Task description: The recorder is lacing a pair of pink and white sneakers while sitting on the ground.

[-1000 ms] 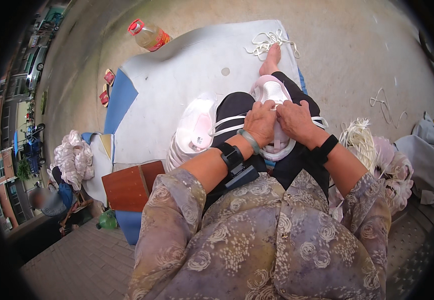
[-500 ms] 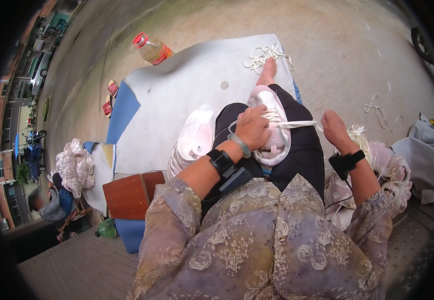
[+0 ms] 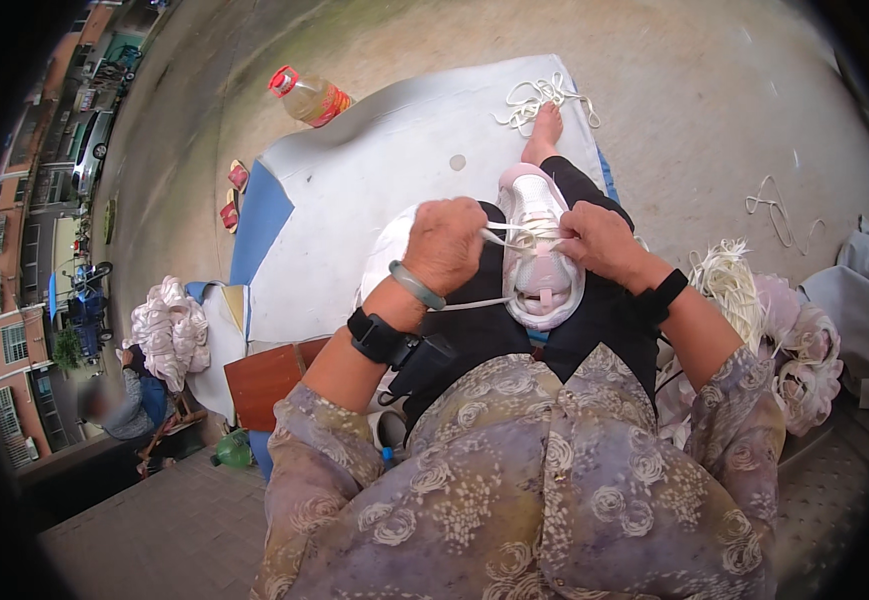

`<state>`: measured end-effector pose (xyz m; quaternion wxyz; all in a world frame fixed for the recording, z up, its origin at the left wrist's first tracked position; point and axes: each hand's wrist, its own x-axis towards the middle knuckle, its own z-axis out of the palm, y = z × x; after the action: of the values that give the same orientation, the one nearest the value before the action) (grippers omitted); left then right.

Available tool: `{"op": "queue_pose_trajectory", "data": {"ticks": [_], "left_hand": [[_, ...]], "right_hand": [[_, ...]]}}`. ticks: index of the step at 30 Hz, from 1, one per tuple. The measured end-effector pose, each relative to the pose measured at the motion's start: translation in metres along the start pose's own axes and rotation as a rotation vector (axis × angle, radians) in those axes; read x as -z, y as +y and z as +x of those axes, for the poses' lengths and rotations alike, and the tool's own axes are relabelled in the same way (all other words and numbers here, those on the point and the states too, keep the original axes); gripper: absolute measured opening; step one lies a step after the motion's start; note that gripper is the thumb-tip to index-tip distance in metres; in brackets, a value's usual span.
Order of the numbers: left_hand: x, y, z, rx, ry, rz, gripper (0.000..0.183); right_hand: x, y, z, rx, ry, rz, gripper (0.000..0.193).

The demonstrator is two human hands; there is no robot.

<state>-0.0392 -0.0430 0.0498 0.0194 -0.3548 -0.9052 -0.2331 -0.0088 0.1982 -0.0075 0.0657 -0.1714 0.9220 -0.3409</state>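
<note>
- Fingers of the left hand (image 3: 446, 243) are curled shut on a white lace (image 3: 499, 236); those of the right hand (image 3: 599, 238) pinch the same lace from the other side.
- Between the hands, at about 12 o'clock from the person's chest, a pale pink and white shoe (image 3: 542, 262) rests on the lap, toe pointing away toward 12.
- One loose lace end trails from the shoe toward 8 o'clock, under the left wrist.
- Left wrist carries a green bangle (image 3: 416, 285) and a black wristband (image 3: 376, 336); the right wrist has a black strap (image 3: 666, 294).
- To do this lacing well, I judge: keep the shoe pinned steady on the thigh, draw both sides with even tension, lay the lace flat without twists, and keep the tails equal.
- A second white shoe (image 3: 386, 250) lies just beside the left hand, at its 9 o'clock, partly hidden.
- Spare laces (image 3: 539, 98) lie heaped at 12 o'clock on the grey mat (image 3: 354, 200), by a bare foot (image 3: 544, 130).
- A bottle (image 3: 309, 97) lies at 11 o'clock, off the mat.
- A bundle of laces (image 3: 729, 285) sits at 3 o'clock of the right hand.
- A heap of white goods (image 3: 166, 330) sits at 9 o'clock.
</note>
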Motion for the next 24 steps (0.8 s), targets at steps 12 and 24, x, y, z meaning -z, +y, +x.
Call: {"op": "queue_pose_trajectory", "data": {"ticks": [12,24], "left_hand": [[0.018,0.035,0.038,0.113,-0.365,-0.404,0.017],[-0.067,0.017,0.034,0.145,-0.206,-0.141,0.015]], "right_hand": [[0.030,0.029,-0.035,-0.151,-0.071,0.286,0.016],[0.143,0.164,-0.181,-0.496,0.687,0.513,0.007]]}}
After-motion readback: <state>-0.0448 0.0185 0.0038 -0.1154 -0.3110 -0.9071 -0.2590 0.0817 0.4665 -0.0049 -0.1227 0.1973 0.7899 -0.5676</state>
